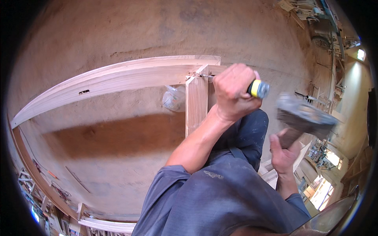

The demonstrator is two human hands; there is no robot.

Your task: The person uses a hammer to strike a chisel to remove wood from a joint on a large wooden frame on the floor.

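Note:
My left hand [237, 91] is wrapped round the handle of a chisel [258, 89], which has a yellow band and a grey end. The chisel lies roughly level, its metal blade reaching left to the joint end of a pale wooden beam [141, 75]. Wood chips sit around a cut there, where a shorter wooden piece [196, 102] meets the beam. To the right, my right hand [285, 151] grips a hammer [305, 114] by its handle. The hammer head is blurred by motion and apart from the chisel's end.
A clear plastic bag [173, 98] lies on the dusty floor behind the short wooden piece. A dark slot [84, 92] shows in the beam. Loose cables [61, 192] lie at the lower left. Tools and timber stand along the right side.

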